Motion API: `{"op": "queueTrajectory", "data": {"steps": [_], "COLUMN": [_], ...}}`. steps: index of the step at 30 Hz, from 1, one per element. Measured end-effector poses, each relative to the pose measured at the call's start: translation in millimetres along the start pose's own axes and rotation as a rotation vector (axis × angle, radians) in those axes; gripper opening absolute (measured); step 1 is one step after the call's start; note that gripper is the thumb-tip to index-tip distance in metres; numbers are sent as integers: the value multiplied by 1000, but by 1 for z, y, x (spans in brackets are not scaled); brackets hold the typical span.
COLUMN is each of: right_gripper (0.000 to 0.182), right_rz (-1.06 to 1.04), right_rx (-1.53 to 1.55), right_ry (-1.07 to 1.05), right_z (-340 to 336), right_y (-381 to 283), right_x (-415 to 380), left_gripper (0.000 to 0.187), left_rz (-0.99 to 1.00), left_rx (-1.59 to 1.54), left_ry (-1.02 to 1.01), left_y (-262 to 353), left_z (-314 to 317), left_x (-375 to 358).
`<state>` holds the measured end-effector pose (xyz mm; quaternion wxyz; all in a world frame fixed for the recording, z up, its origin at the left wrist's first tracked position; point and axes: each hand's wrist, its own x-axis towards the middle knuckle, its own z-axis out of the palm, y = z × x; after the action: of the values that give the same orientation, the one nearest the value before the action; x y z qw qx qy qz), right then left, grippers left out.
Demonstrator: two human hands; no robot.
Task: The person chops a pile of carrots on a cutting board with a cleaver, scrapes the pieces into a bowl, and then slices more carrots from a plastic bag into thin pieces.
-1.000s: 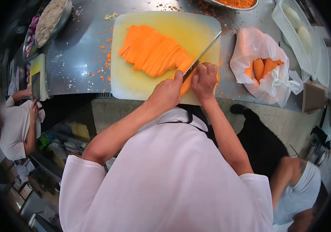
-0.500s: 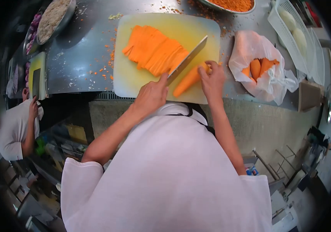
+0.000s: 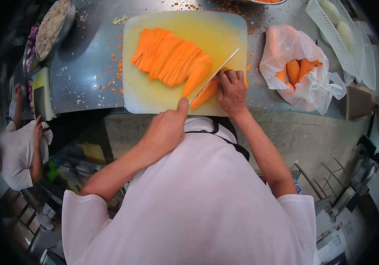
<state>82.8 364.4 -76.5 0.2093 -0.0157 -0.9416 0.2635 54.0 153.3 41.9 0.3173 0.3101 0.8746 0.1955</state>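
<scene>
My left hand (image 3: 165, 128) is closed round the handle of a knife (image 3: 216, 73), whose blade slants up to the right over the cutting board (image 3: 141, 99). Under my right hand (image 3: 233, 92), a carrot (image 3: 205, 96) lies on the board, its upper end hidden by my bent fingers. The blade stands along the carrot's left side. Left of the knife, overlapping carrot slices (image 3: 167, 57) form a long row, with one larger slice nearest the blade.
A plastic bag of carrots (image 3: 282, 53) lies right of the board, near a white basket (image 3: 331, 35). At the upper left is a metal bowl (image 3: 68, 28). Another person (image 3: 21, 150) works beside a second board (image 3: 42, 88) at the far left. Carrot bits dot the metal table (image 3: 83, 84).
The knife has turned more upright against the carrot, and a slice now lies at its left. My right fingers have curled over the carrot. The view has shifted slightly.
</scene>
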Motion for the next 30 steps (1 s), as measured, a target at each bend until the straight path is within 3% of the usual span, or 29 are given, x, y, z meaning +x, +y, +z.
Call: {"op": "queueTrajectory", "data": {"steps": [6,11,14,18,23,27,30], "right_gripper": [21,21,26,25,22,22,24], "right_rz": [-71,-70,-96,-95,-61,-79,-86], "right_rx": [13,47,14,49,96,110,71], "right_ry": [96,72,103,112,104,97,80], "right_z": [5,7,10,6,5,8,9], "right_y": [1,3,6,4,1,6,8], "right_x": [-1,-3,-2,-1,-2,-4,-6], "left_gripper": [28,31,32,33,32,33,33], "left_rz": [160,39,104,118,-37,-71,59], "left_rx": [-20,34,16,-27,8,16,5], "left_ry": [203,58,155,181,-33,-28,146], "left_y": [-8,8,-20,-7,12,1,-2], "left_z": [29,-2,41,21,-19,17,30], "left_x": [48,21,36,47,-16,14,60]}}
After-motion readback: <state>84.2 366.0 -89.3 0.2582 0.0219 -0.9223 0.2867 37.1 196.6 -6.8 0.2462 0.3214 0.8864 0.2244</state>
